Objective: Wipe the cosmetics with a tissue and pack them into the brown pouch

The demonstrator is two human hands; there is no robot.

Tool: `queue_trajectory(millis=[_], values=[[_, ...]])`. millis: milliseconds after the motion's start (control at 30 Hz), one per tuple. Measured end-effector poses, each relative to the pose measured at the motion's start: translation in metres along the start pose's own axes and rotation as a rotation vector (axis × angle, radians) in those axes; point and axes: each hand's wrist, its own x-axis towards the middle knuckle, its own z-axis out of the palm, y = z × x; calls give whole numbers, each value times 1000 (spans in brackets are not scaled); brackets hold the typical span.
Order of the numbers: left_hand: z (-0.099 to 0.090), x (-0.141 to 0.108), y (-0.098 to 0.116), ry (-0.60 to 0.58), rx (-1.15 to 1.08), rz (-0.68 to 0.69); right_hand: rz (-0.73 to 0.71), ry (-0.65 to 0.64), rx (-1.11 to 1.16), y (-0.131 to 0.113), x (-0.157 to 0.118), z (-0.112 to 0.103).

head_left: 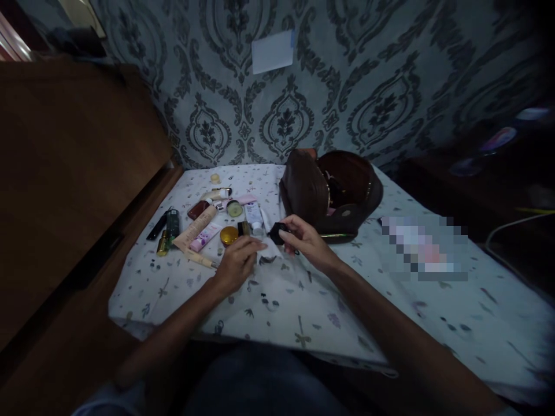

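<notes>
My right hand [306, 242] pinches a small black boxy item [277, 233] between thumb and fingers; its exact kind is unclear. My left hand [238, 260] is closed, fingertips pressed against a thin white tissue-like piece [269, 252] that hangs between both hands. Beyond my left fingers are a round gold-lidded jar [229, 235] and a small dark box-shaped item [243, 229]. A white tube [254, 218] lies just past the hands. Behind my right hand a dark brown bag [306, 185] stands with its zipped mouth open.
Left on the patterned tablecloth [299, 312] lie several cosmetics: a beige tube [197, 227], a pink-white tube [205, 236], a dark green bottle [173, 224], a round greenish tin [235, 208]. A wooden cabinet [78, 173] borders the left. A blurred-out item [420, 245] lies right.
</notes>
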Motion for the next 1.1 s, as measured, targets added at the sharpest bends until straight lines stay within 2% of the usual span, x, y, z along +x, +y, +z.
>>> queue_trajectory(millis=[67, 167, 333, 567, 767, 833, 900, 1000, 1100], values=[[-3, 11, 7, 48, -7, -1, -34, 7, -39, -1, 1, 3], [-1, 19, 11, 47, 30, 48, -50, -11, -108, -4, 2, 5], [9, 8, 0, -19, 132, 109, -80, 59, -172, -4, 2, 3], [5, -11, -16, -173, 156, 105, 117, 21, 195, 6, 3, -3], [-6, -14, -16, -291, 135, 56, 110, -32, 155, 5, 5, -3], [-11, -6, -10, -238, 85, 21, 86, -15, 96, 4, 6, 0], [-15, 6, 0, -119, 34, -15, 52, 4, 15, 2, 8, 2], [-15, 23, 11, 23, 38, 3, -77, 61, -146, -1, 11, 5], [-6, 27, 11, 18, 124, 89, -199, 120, -226, -1, 14, 4]])
